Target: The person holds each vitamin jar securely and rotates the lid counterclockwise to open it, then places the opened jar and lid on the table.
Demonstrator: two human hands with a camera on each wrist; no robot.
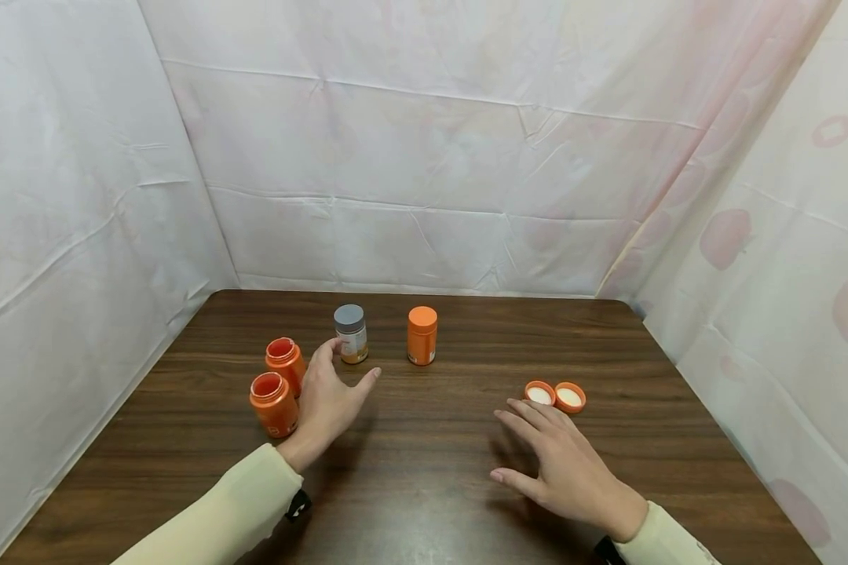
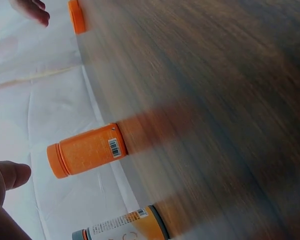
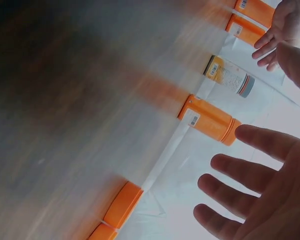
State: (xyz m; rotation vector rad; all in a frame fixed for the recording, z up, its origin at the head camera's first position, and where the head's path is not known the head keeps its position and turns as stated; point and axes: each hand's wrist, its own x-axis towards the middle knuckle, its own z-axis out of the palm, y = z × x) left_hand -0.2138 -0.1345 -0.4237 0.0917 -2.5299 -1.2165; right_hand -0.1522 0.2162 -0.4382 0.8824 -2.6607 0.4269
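Observation:
My left hand [image 1: 328,396] is spread with the thumb apart, holding nothing, its fingertips overlapping the edge of a grey-capped bottle [image 1: 354,345] in the head view. To its left stand two uncapped orange bottles [image 1: 274,412], upright, mouths showing. A closed orange bottle [image 1: 422,337] stands right of the grey-capped one; its barcode label shows in the right wrist view. On the right, my right hand [image 1: 565,463] hovers palm down with fingers extended and nothing held. Just beyond its fingertips two orange caps [image 1: 571,398] lie side by side, pale insides up; the fingers partly hide one.
All of this is on a dark wood-grain table [image 1: 424,471]. White sheeting [image 1: 424,157] hangs behind the far edge and along both sides, with faint red prints on the right. Both sleeves are pale yellow, with a dark band at each wrist.

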